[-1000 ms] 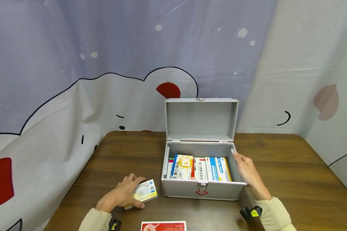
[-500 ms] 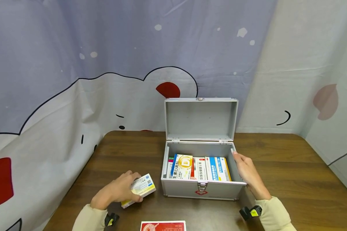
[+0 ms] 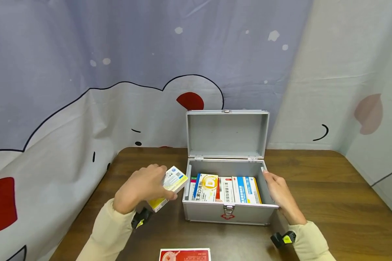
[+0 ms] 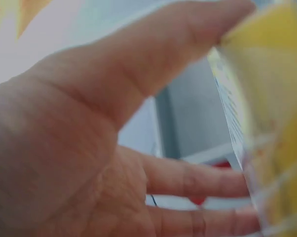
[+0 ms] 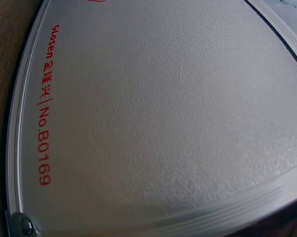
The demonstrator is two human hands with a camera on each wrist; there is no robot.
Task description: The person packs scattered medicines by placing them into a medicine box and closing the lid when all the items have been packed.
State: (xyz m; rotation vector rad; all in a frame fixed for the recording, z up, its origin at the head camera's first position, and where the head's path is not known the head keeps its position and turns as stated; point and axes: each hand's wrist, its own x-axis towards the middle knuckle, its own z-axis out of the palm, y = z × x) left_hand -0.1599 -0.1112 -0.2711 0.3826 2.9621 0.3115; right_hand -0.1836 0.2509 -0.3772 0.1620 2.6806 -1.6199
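Note:
My left hand grips a white and yellow medicine box between thumb and fingers, raised and tilted just left of the metal first-aid case. In the left wrist view, the thumb presses the yellow end of the medicine box, with two fingers on its far side. The silver case stands with its lid raised. My right hand holds the case's right wall at the rim; some of its fingers are hidden. The right wrist view shows the case's textured front with red lettering.
Inside the case stand several medicine boxes, among them a yellow and white one marked D and a blue and white one. A red box lies at the near table edge. A printed curtain hangs behind the wooden table.
My left hand has lifted the white and yellow medicine box off the table and carried it up and rightward, close to the case. The right hand stays at the case's rim.

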